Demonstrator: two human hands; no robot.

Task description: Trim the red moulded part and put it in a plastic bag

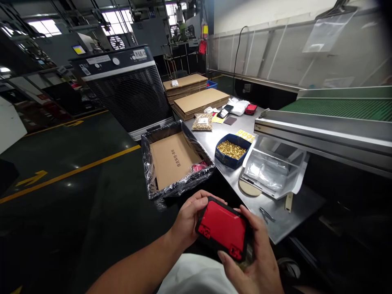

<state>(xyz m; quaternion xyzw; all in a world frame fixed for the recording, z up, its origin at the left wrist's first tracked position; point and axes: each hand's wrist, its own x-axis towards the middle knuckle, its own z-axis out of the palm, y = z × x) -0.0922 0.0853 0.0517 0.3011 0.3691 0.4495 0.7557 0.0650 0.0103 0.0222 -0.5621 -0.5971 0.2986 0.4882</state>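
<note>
A red plastic case with a black rim (225,224) is held between my two hands, above my lap. My left hand (191,216) is closed around its left edge, the thumb lying along the upper left corner. On the other side my right hand (257,249) grips the case, thumb at the lower edge and fingers along the right edge. The undersides of both hands are hidden. Nearest to the case are a crate lined with black plastic (180,190), with a cardboard sheet (165,159) and a red piece (199,166) in it, and the metal table (226,175).
On the table stand a blue bin (228,162) of small brass-coloured parts, a tray (301,171) of clear bags and pliers (267,214). Behind them are a bag of parts (202,121), a phone (225,111) and stacked cardboard (202,100). A green conveyor (339,108) runs on the right; an air cooler (125,90) stands left.
</note>
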